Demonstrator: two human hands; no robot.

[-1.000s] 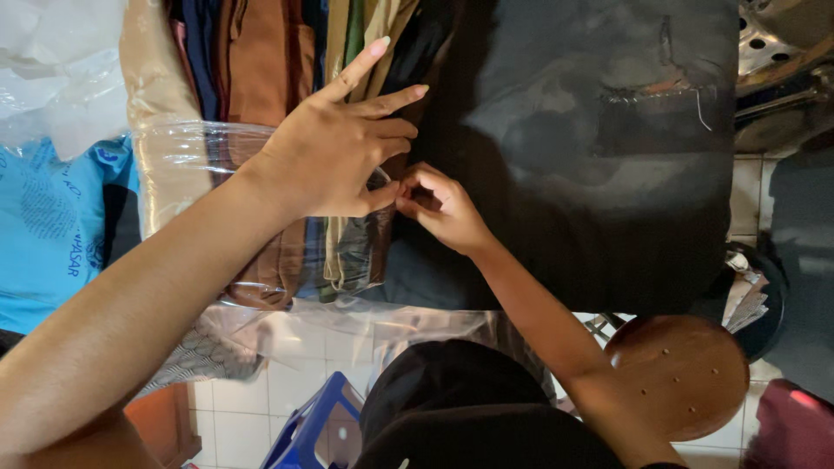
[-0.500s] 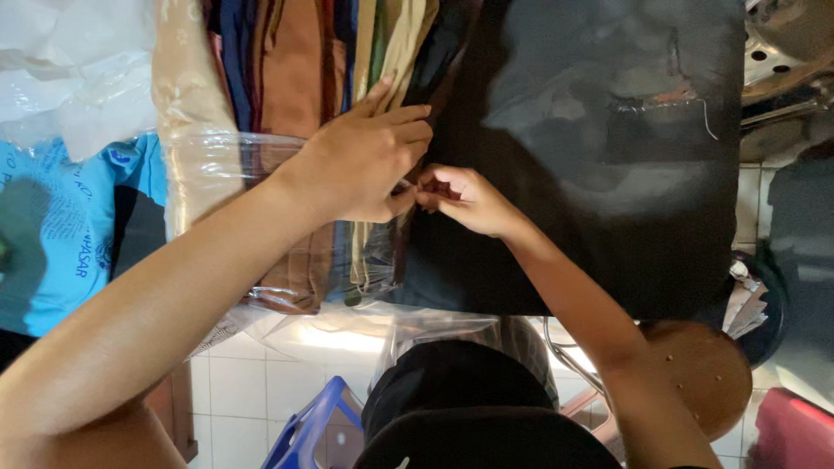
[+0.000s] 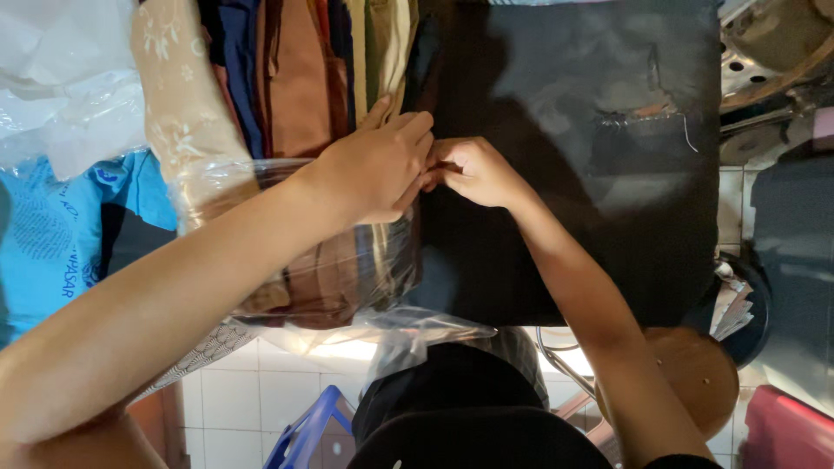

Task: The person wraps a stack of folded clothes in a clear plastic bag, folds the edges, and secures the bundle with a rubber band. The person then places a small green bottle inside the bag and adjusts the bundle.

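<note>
Hands meet at the edge of the black cloth (image 3: 573, 174) | my left hand (image 3: 373, 165) lies flat, fingers together, on the plastic-wrapped bundle of folded fabrics (image 3: 321, 260) | my right hand (image 3: 476, 172) is curled shut, pinching the black cloth's edge | wooden stool (image 3: 699, 373) lower right, blue garment (image 3: 52, 243) far left.

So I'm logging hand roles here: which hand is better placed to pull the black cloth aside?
Probably the right hand: its fingers already pinch the black cloth at its edge. The left hand lies flat across the plastic-wrapped hanging garments beside it.
</note>
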